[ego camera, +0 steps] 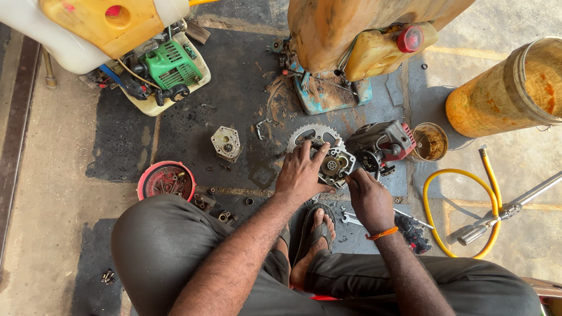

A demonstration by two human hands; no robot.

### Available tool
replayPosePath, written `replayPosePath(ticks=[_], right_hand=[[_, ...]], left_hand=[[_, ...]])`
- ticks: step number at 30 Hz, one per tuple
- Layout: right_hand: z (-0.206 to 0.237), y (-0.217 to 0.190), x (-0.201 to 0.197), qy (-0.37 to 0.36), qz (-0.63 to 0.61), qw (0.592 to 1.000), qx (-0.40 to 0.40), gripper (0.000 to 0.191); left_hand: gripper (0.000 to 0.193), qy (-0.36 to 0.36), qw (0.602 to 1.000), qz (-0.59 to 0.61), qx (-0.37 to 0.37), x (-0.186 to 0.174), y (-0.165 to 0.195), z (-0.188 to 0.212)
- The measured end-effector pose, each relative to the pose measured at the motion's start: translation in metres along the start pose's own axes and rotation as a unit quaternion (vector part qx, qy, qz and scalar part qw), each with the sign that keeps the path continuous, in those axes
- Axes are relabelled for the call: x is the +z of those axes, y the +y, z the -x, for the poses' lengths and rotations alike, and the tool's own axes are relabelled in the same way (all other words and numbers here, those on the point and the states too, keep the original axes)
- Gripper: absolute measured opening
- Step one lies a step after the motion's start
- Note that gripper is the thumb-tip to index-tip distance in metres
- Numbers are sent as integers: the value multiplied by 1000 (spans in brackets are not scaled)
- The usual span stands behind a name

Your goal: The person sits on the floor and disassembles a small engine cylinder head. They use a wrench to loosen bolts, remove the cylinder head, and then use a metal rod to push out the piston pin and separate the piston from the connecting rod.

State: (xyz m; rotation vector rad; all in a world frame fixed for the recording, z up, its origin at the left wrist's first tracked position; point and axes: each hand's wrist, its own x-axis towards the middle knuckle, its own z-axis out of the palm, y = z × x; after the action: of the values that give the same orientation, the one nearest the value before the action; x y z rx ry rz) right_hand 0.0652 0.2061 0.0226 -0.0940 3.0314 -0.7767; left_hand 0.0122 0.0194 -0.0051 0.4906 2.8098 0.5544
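A small metal gearbox housing (335, 165) with a brass gear showing inside lies on the dark oily floor in front of me. My left hand (301, 173) rests on its left side, fingers spread over the rim next to a toothed sprocket ring (312, 137). My right hand (369, 197) grips the housing's lower right edge; an orange thread band circles that wrist. A small red and black engine (383, 142) sits just right of the housing. My sandalled foot (313, 240) is below the hands.
A red round bowl of small parts (167, 180) sits at left, a loose metal cover (226, 143) behind it. A green engine sprayer (167, 67), a second sprayer tank (357, 35), an orange drum (506, 93), a rusty tin (430, 141), a yellow hose (462, 210) and a spanner (351, 220) surround me.
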Motion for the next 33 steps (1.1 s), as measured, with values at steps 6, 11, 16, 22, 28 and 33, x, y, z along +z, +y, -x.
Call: replayPosePath(ticks=[6, 11, 16, 22, 28, 33], right_hand=[[4, -5, 8, 39, 38, 998, -22, 15], [15, -16, 24, 94, 72, 993, -12, 16], [18, -17, 28, 96, 34, 994, 28, 16], [9, -4, 14, 24, -25, 999, 30, 16], [0, 6, 7, -16, -48, 998, 45, 16], [-1, 7, 8, -38, -54, 994, 89, 19]], left_hand=[[127, -7, 1000, -7, -1, 1, -1, 0], [127, -33, 999, 16, -14, 1, 0, 2], [128, -24, 999, 26, -14, 3, 0, 5], [129, -10, 1000, 5, -4, 5, -3, 4], [129, -23, 999, 26, -12, 9, -3, 2], [129, -25, 1000, 15, -11, 9, -1, -2]])
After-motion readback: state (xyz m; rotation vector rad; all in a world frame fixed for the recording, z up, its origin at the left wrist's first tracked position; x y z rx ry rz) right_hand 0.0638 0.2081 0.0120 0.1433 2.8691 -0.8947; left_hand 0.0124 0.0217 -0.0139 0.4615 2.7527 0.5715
